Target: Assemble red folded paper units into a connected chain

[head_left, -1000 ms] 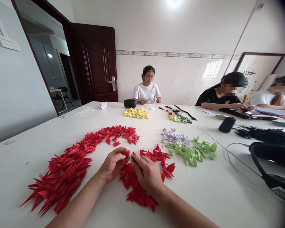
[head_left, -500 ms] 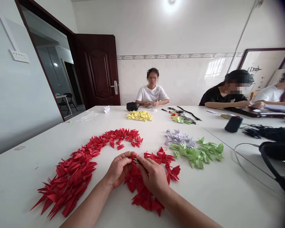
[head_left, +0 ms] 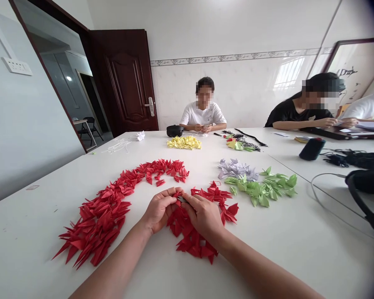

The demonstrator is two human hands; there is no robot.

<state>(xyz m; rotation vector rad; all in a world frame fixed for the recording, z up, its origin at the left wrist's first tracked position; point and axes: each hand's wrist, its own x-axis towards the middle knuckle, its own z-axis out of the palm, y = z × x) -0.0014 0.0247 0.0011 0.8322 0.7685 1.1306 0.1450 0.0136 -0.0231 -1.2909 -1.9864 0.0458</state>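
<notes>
My left hand [head_left: 160, 209] pinches a red folded paper piece [head_left: 177, 194] between thumb and fingers. Against that piece, my right hand [head_left: 207, 216] grips a small dark grey tool [head_left: 182, 199]; its kind is mostly hidden by the fingers. The two hands meet over a heap of red origami pieces [head_left: 193, 247], which look like folded cranes with pointed ends. A longer curved pile of red origami pieces [head_left: 102, 218] lies to the left and beyond my hands.
White origami [head_left: 237, 169] and green origami [head_left: 264, 189] lie to the right, yellow origami [head_left: 184, 142] farther off. A dark thread spool [head_left: 312, 148], black cords [head_left: 358, 158] and headphones [head_left: 366, 203] are at right. Co-workers, including a person in white [head_left: 203, 114], sit around the white table [head_left: 143, 274].
My view has tilted down slightly, so the far things sit higher in the picture. Both hands stay together on the red piece, and slightly more of the grey tool shows.
</notes>
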